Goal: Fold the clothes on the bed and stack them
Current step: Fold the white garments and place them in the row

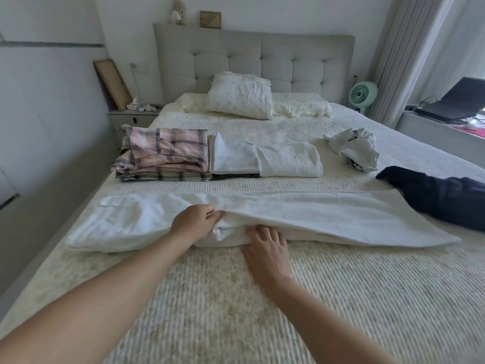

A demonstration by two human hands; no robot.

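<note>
Home bedroom, bed (262, 298), tufted headboard (262, 61), nightstand (131, 118)

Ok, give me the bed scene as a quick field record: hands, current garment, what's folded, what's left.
left hand: pinches the near edge of the white trousers, lifting it
right hand: fingers straight, tips under the lifted edge
current garment: white trousers laid flat across the bed, not yet folded
folded: plaid stack; white folded pieces beside it
left to fold: crumpled grey-white garment; dark garment at the right edge
</note>
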